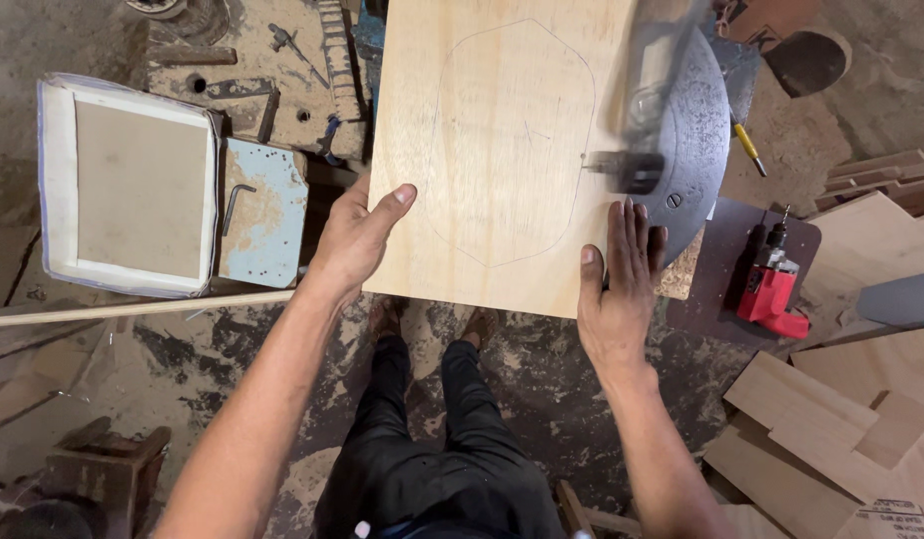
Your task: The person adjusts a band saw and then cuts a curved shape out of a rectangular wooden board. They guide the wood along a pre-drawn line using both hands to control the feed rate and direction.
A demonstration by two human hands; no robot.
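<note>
Plywood sheet point(492, 150) flat on dark round machine table point(696, 150), pencilled outline on its face, near edge overhanging toward dusty floor. Left hand point(357, 235) at sheet's left edge, thumb stretched onto top face, remaining fingers curled under and hidden. Right hand point(620, 274) palm-down at near right corner, fingers straight and close together, thumb apart along near edge. Blurred vertical machine part point(632, 165) just beyond right fingertips, touching sheet's right edge. Red power drill point(771, 284) on dark board, right. White-rimmed square frame point(128, 185) well apart, left.
</note>
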